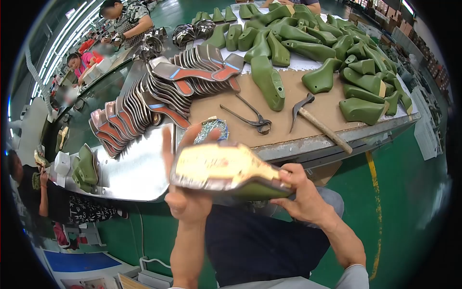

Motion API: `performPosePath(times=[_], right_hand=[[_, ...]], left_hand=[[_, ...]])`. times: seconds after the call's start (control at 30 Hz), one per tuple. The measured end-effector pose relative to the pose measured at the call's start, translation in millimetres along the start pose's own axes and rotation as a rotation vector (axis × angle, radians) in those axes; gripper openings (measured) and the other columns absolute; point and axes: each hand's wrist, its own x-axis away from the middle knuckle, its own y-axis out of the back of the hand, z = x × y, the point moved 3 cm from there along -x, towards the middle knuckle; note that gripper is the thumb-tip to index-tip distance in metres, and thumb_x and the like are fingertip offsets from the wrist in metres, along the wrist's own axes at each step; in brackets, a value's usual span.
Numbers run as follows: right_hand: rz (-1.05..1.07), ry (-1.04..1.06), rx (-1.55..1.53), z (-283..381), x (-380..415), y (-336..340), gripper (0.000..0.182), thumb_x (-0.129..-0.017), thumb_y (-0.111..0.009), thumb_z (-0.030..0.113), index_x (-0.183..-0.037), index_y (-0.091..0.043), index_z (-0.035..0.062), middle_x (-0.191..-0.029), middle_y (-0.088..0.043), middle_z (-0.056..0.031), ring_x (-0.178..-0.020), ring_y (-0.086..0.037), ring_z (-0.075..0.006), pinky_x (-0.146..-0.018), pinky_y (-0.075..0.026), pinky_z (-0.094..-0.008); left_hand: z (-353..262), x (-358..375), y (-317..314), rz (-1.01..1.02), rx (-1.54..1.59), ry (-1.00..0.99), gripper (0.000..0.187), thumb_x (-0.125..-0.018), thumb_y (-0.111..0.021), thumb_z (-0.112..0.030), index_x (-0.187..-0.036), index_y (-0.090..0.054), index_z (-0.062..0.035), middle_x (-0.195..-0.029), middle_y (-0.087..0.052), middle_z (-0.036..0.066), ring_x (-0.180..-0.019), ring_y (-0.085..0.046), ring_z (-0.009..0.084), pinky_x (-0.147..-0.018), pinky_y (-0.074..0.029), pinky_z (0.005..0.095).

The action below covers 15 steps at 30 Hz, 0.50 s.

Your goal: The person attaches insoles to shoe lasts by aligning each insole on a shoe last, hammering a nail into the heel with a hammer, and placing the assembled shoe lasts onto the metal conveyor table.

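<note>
A green shoe last with a dark upper round it and a pale yellow sole (216, 166) lies across both hands, sole side showing. My right hand (303, 195) pinches its narrow end between thumb and fingers. At the wide end is my left hand (185, 192), blurred, its fingers spread behind the last and the thumb in front; whether it grips is unclear. Just beyond, on the table, sit a blue dish of small nails (211, 131), metal pincers (250, 115) and a hammer (320, 126) with a wooden handle.
Stacked metal-edged insole pieces (144, 96) stand at the left of the table (216, 108). Many green lasts (308, 38) cover its far right. Two more lasts (85, 166) lie on the left metal surface. Several people work at the left and the back.
</note>
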Motion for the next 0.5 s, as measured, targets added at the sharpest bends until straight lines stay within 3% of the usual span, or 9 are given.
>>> performPosePath(times=[0.07,0.13,0.2,0.27,0.33,0.37,0.4,0.43,0.5], right_hand=[[0.077,0.085,0.31,0.8,0.9,-10.2,0.085,-0.07,-0.088,0.005,-0.136,-0.035,0.0152,-0.123,-0.048,-0.0216,-0.1,-0.06,-0.0395,-0.083,-0.052,-0.0433],[0.157,0.014,0.419,5.4,-2.5,-21.2,0.063,-0.071,-0.084,0.011,-0.126,-0.054,0.0132,-0.119,-0.051,-0.0164,-0.097,-0.058,-0.0354,-0.081,-0.048,-0.0445],[0.1,0.136,0.437,7.5,2.0,-31.8,0.059,-0.075,-0.079,0.01,-0.127,-0.053,0.0162,-0.117,-0.052,-0.0159,-0.091,-0.056,-0.0341,-0.077,-0.048,-0.044],[0.116,0.138,0.454,-3.0,10.8,-38.7,0.056,-0.077,-0.075,0.009,-0.128,-0.053,0.0174,-0.117,-0.051,-0.0159,-0.089,-0.055,-0.0337,-0.076,-0.048,-0.0442],[0.127,0.162,0.475,-3.3,10.9,-42.3,0.051,-0.08,-0.069,0.006,-0.127,-0.053,0.0178,-0.116,-0.051,-0.0159,-0.086,-0.054,-0.0333,-0.075,-0.048,-0.0445],[0.128,0.164,0.506,-3.6,7.8,-43.4,0.053,-0.078,-0.071,0.006,-0.127,-0.053,0.0176,-0.117,-0.051,-0.016,-0.087,-0.055,-0.0334,-0.075,-0.048,-0.0444],[0.134,0.155,0.524,-2.6,9.0,-47.5,0.056,-0.076,-0.074,0.006,-0.127,-0.053,0.0174,-0.117,-0.051,-0.0161,-0.089,-0.056,-0.0335,-0.076,-0.048,-0.0443],[0.117,0.146,0.495,-0.8,9.7,-49.2,0.058,-0.074,-0.076,0.006,-0.127,-0.053,0.0171,-0.118,-0.051,-0.0162,-0.09,-0.056,-0.0336,-0.076,-0.048,-0.0442],[0.082,0.142,0.45,0.6,4.9,-46.8,0.063,-0.07,-0.079,0.006,-0.127,-0.053,0.0164,-0.119,-0.051,-0.0163,-0.092,-0.057,-0.0338,-0.076,-0.048,-0.044]], left_hand=[[3.9,38.3,34.1,-0.376,-0.236,0.064,0.065,-0.096,-0.061,-0.036,-0.148,-0.033,-0.007,-0.131,-0.054,0.02,-0.129,-0.051,0.04,-0.103,-0.05,0.0517],[-1.2,74.8,59.7,-0.559,-0.135,0.07,0.039,-0.097,-0.05,-0.016,-0.134,-0.048,-0.0055,-0.128,-0.056,0.019,-0.126,-0.054,0.0388,-0.105,-0.047,0.0525],[-8.7,100.3,65.3,-0.713,-0.18,0.071,0.038,-0.094,-0.053,-0.015,-0.131,-0.048,-0.0044,-0.131,-0.055,0.019,-0.126,-0.054,0.0391,-0.105,-0.047,0.0521],[-10.7,120.5,81.5,-0.687,-0.28,0.171,0.039,-0.094,-0.053,-0.012,-0.131,-0.05,-0.0022,-0.13,-0.057,0.019,-0.125,-0.055,0.0359,-0.106,-0.046,0.0479],[-28.8,112.9,97.7,-0.507,-0.791,0.346,0.04,-0.09,-0.052,-0.003,-0.13,-0.054,0.0012,-0.127,-0.06,0.017,-0.124,-0.056,0.0314,-0.106,-0.044,0.0426],[-43.1,93.0,104.4,-0.254,-1.253,0.268,0.046,-0.087,-0.047,0.009,-0.132,-0.055,0.0028,-0.125,-0.061,0.016,-0.117,-0.059,0.0311,-0.104,-0.045,0.0377],[-51.3,57.1,83.1,-0.024,-1.669,0.025,0.044,-0.082,-0.044,0.015,-0.122,-0.062,0.0042,-0.12,-0.063,0.016,-0.112,-0.062,0.0281,-0.1,-0.046,0.0349],[-42.4,24.5,75.5,0.038,-1.492,0.087,0.035,-0.084,-0.05,0.013,-0.113,-0.067,0.0027,-0.111,-0.067,0.015,-0.104,-0.065,0.0255,-0.094,-0.049,0.0343],[-2.1,-18.2,87.4,0.127,-1.504,0.235,0.028,-0.087,-0.064,0.001,-0.115,-0.068,0.0005,-0.103,-0.069,0.016,-0.091,-0.068,0.0273,-0.083,-0.052,0.0349]])
